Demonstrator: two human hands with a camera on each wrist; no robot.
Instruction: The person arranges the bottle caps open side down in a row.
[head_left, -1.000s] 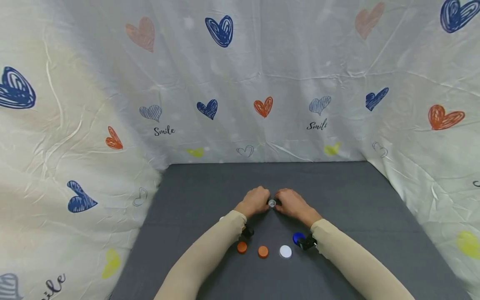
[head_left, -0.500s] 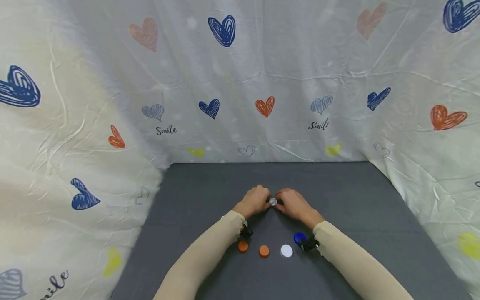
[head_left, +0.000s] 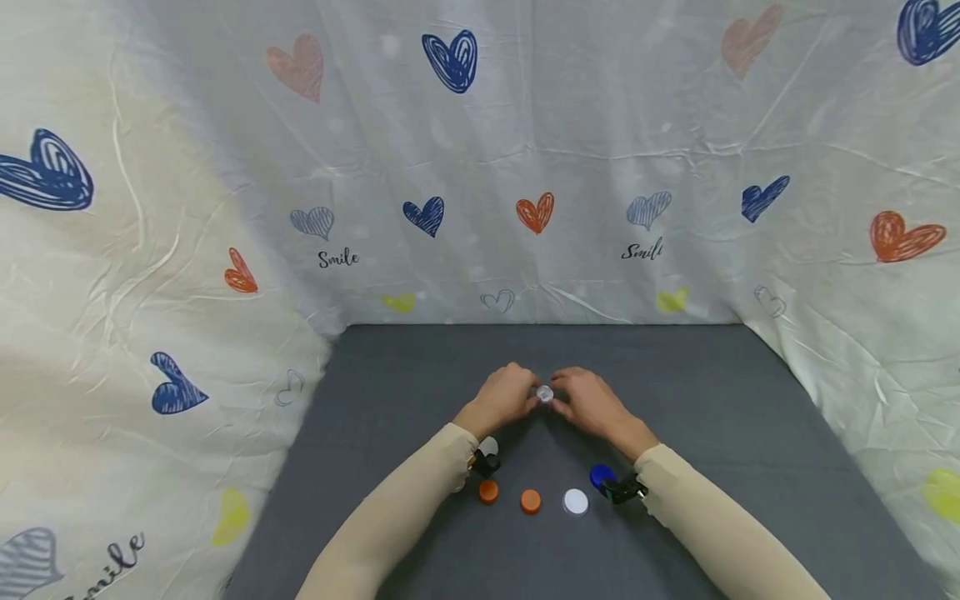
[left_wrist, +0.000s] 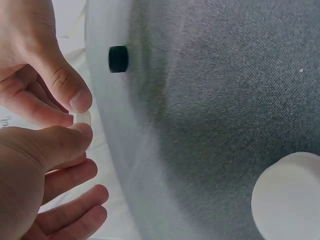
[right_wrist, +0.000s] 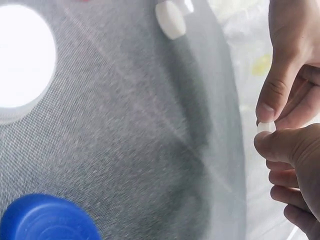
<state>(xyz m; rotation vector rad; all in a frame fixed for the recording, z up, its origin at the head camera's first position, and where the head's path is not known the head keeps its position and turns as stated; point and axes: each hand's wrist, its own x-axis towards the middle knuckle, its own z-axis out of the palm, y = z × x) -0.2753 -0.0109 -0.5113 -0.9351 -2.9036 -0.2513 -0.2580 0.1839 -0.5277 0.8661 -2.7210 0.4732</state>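
In front of me, both hands meet over the middle of the table. My left hand (head_left: 506, 393) pinches a small translucent white piece (head_left: 544, 394) between thumb and finger, and my right hand (head_left: 592, 402) pinches it from the other side. The left wrist view shows the same piece (left_wrist: 82, 118) between two thumbs, the left hand (left_wrist: 45, 165) below and the right hand (left_wrist: 42, 65) above. In the right wrist view the right hand (right_wrist: 300, 160) is the lower one. Fingers cover most of the piece, so its exact kind cannot be told.
Near my forearms lie two orange caps (head_left: 488, 492) (head_left: 531, 501), a white cap (head_left: 576, 502) and a blue cap (head_left: 602, 476). Another white cap (head_left: 489, 446) sits beside my left wrist. A small black cylinder (left_wrist: 118, 59) shows in the left wrist view. Printed cloth surrounds the grey table (head_left: 675, 367).
Both hands have moved slightly forward, away from me, with the small piece between them. The left wrist has shifted left, uncovering more of the white cap beside it.
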